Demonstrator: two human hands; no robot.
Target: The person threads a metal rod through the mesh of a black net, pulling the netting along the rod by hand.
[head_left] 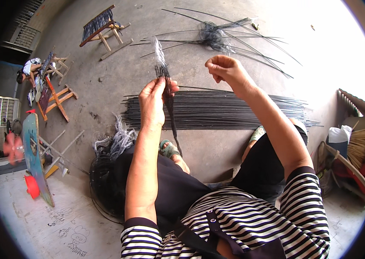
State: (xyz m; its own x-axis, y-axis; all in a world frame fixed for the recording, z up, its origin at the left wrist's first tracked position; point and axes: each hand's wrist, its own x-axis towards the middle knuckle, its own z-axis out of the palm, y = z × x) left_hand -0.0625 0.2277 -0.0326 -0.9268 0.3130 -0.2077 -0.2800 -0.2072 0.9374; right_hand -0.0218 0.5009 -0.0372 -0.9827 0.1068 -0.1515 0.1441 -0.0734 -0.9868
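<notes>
Hands: the person sits on the ground with both arms up in front.
Left hand (153,100): it grips a thin bundle of dark strands (166,88). The bundle stands up past the fingers and hangs down below them.
Right hand (224,67): its fingers are pinched together. What they pinch is too thin to see.
Rods: a flat row of long dark rods (217,110) lies on the floor just past the hands.
Far pile: more rods (217,36) lie crossed, well away.

Left hand (152,101) around dark strand (168,97)
</notes>
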